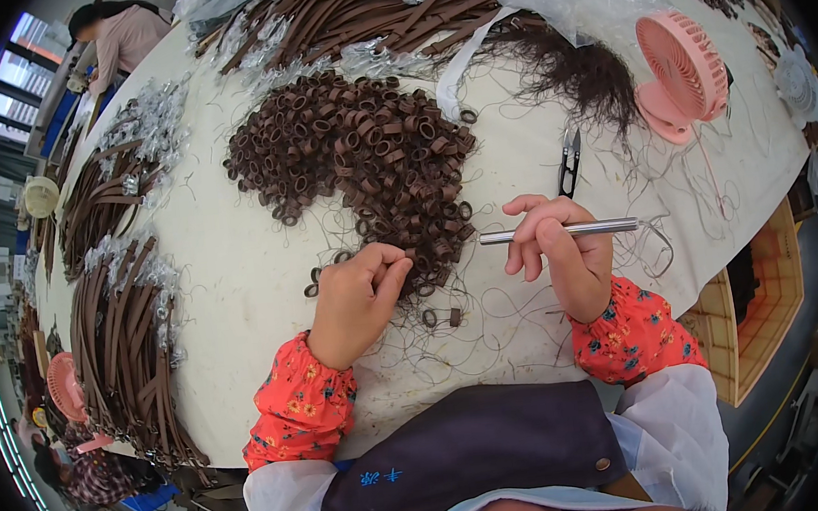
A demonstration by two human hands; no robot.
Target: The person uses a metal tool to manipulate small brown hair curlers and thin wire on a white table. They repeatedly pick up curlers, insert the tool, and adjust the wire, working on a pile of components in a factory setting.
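My right hand [565, 256] grips a slim silver metal rod [609, 226] between thumb and fingers, held level above the table. My left hand [359, 294] is closed in a pinch at the near edge of a heap of small brown strap loops [351, 144]; what its fingertips hold, if anything, is hidden. A few stray loops lie beside that hand, and a single brown loop [455, 317] sits between the two hands. Black thread snips [569, 162] rest just beyond my right hand. Loose threads [493, 331] tangle across the tabletop.
Bundles of brown straps [130, 348] with clear plastic wrap lie at left, more straps [378, 15] at the back. A pink fan [680, 71] stands at right near a dark thread pile [578, 75]. A wooden crate [758, 293] is beside the table; people work at far left.
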